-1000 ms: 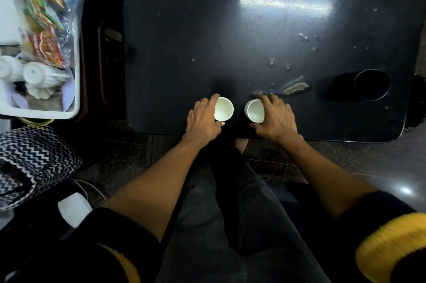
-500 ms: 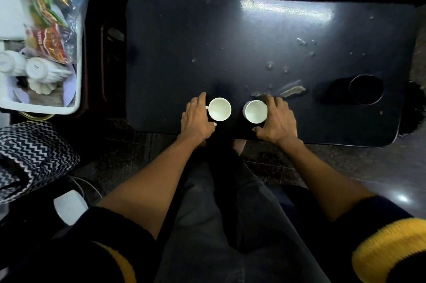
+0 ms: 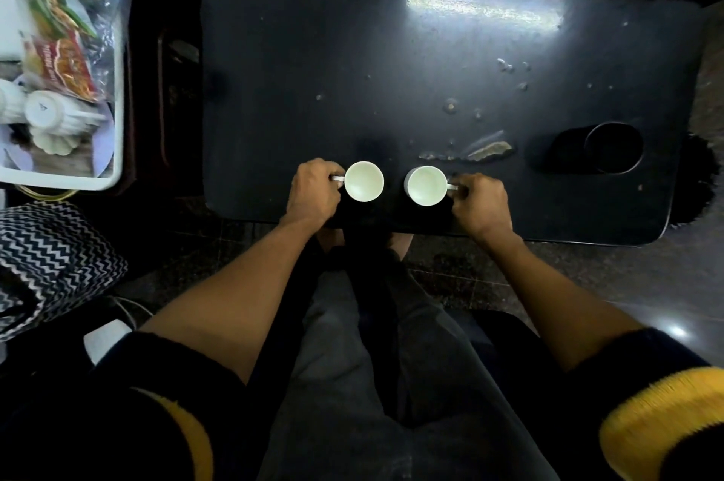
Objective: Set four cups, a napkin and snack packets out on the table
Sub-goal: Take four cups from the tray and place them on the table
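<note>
Two white cups stand upright side by side near the front edge of the black table. My left hand pinches the handle of the left cup. The right cup has its handle pointing right, gripped by my right hand. At the far left a white tray holds two more white cups lying on their sides, a clear bag of snack packets and some white paper.
A round dark hole is sunk in the table at the right. Chipped patches mark the top behind the cups. A zigzag-patterned bag lies on the floor at left. My legs are under the table's front edge.
Both hands slid off the cups' sides and outward onto the handles. The cups have turned so their handles point away from each other, and they stand a little farther apart.
</note>
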